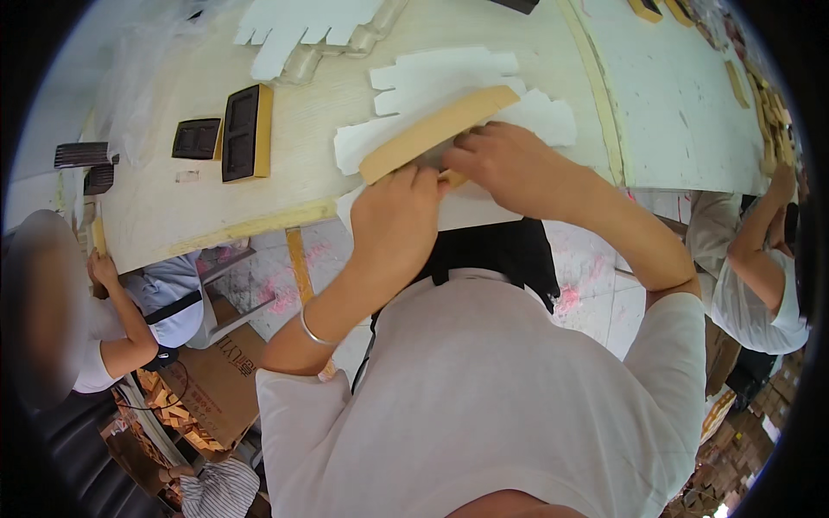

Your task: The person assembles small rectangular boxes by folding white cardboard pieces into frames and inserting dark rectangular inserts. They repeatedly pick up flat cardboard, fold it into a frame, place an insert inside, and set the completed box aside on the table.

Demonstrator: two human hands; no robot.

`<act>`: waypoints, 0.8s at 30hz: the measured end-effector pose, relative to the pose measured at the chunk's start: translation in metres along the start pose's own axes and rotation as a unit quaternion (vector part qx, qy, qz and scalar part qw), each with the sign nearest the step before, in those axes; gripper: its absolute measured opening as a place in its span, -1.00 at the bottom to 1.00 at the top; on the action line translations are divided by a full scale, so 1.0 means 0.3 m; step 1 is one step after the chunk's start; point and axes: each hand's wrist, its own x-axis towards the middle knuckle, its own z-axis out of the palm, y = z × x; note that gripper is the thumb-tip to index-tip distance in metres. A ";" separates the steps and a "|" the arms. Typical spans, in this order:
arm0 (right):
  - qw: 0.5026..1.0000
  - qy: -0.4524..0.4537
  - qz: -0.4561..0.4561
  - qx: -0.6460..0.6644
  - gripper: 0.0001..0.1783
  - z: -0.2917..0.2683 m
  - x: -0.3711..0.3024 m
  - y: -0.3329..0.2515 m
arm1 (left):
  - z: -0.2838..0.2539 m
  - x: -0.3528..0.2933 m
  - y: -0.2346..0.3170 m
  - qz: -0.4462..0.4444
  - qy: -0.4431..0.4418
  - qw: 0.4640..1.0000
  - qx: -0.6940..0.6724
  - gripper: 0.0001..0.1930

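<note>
Both your hands are closed on a long, narrow, golden cardboard piece (439, 132): your left hand (395, 210) has its fingers bent at the near left part, and your right hand (508, 166) has its fingers curled by the middle. You can't see your thumbs well. The piece is slanted, with its right end farther from you, near the table's near edge. White notched card sheets (445, 71) lie flat beneath and just past it. Off to the left on the pale wooden table (298, 186) is a golden box with a dark brown tray inside (246, 134), and just left of that, a smaller dark brown tray (197, 138). Farther left, another person's hand (104, 270) is at the table edge.
</note>
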 end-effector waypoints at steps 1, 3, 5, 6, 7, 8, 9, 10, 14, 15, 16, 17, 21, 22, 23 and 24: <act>1.000 -0.020 -0.008 -0.010 -0.89 -0.010 0.001 0.002 | -0.007 -0.012 0.013 0.015 0.023 1.000 0.000 -0.72; 0.997 -0.061 -0.030 -0.023 -0.88 -0.036 -0.017 -0.019 | -0.040 -0.065 0.035 0.029 0.035 0.999 -0.004 -0.67; 0.993 0.017 -0.075 -0.086 -0.89 -0.019 -0.043 -0.032 | -0.108 -0.048 -0.010 0.089 0.137 0.987 0.014 -0.60; 0.987 0.055 -0.093 -0.118 -0.88 -0.011 -0.058 -0.040 | -0.130 -0.036 -0.044 0.121 0.186 0.975 0.020 -0.57; 0.986 0.028 -0.091 -0.135 -0.80 -0.021 -0.064 -0.061 | -0.142 -0.010 -0.088 0.105 0.163 0.981 0.007 -0.56; 0.982 0.043 -0.093 -0.156 -0.79 -0.031 -0.068 -0.074 | -0.141 0.047 -0.145 0.094 0.142 0.985 -0.008 -0.54; 0.978 0.059 -0.098 -0.177 -0.78 -0.041 -0.068 -0.081 | -0.140 0.077 -0.175 0.081 0.121 0.989 -0.022 -0.52; 0.971 0.078 -0.104 -0.198 -0.78 -0.055 -0.063 -0.080 | -0.140 0.081 -0.174 0.042 0.039 0.993 -0.103 -0.49; 0.976 0.103 -0.070 -0.181 -0.76 -0.101 -0.075 -0.044 | -0.109 0.077 -0.098 -0.025 -0.114 0.927 -0.355 -0.36; 0.980 0.100 -0.060 -0.162 -0.76 -0.082 -0.078 -0.013 | -0.086 0.070 -0.084 -0.009 -0.081 0.923 -0.376 -0.35; 0.983 0.098 -0.051 -0.144 -0.76 -0.060 -0.082 0.019 | -0.072 0.066 -0.078 0.006 -0.047 0.917 -0.396 -0.35; 0.988 0.097 -0.046 -0.114 -0.75 -0.038 -0.094 0.047 | -0.069 0.065 -0.083 0.035 -0.029 0.934 -0.356 -0.43; 0.993 0.113 -0.026 -0.038 -0.67 -0.009 -0.133 0.075 | -0.013 0.050 -0.107 0.146 -0.065 0.939 -0.305 -0.54; 0.992 0.120 -0.022 -0.040 -0.65 -0.020 -0.139 0.056 | -0.012 0.046 -0.104 0.161 -0.057 0.945 -0.279 -0.57; 0.991 0.128 -0.018 -0.043 -0.63 -0.023 -0.145 0.042 | -0.012 0.044 -0.101 0.176 -0.049 0.950 -0.253 -0.61; 0.993 0.114 -0.025 -0.032 -0.62 -0.018 -0.159 0.038 | -0.015 0.050 -0.103 0.187 -0.053 0.954 -0.227 -0.63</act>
